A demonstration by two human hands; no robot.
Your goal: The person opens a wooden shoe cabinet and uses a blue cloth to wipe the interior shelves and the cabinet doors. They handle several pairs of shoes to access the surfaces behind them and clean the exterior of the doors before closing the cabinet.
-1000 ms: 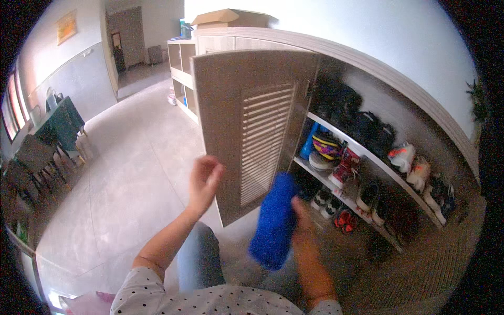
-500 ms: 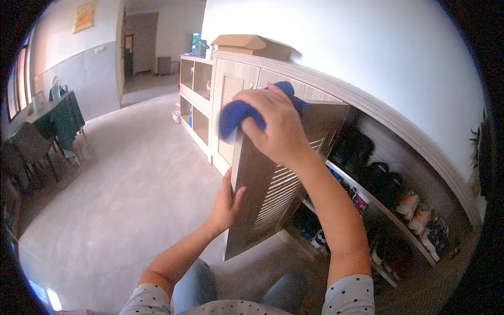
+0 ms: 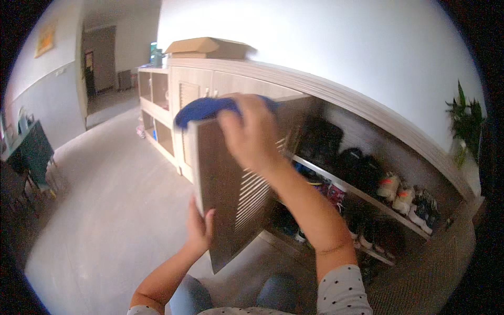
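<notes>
A slatted wooden cabinet door (image 3: 218, 173) stands swung out in front of me. Across its top edge lies a dark blue cloth (image 3: 202, 110), partly drooping over the outer corner. My right hand (image 3: 253, 136) is closed over the cloth and presses it onto that edge, with the thumb on the door's inner face. Lower down, my left hand (image 3: 199, 228) holds the door's free edge, thumb on the near side, its other fingers partly hidden behind the door.
Inside the cabinet, shoes (image 3: 403, 199) and dark bags (image 3: 321, 137) sit on shelves. A flat cardboard box (image 3: 210, 48) rests on the cabinet top (image 3: 294, 79). An open shelf unit (image 3: 152, 105) adjoins it at the far left. A green plant (image 3: 466, 118) stands at right, a covered table (image 3: 31, 147) at left.
The view has turned right, so the room sits further left. My right hand has moved along the door's top edge toward the hinge side, and the cloth lies flatter. My left hand keeps its hold.
</notes>
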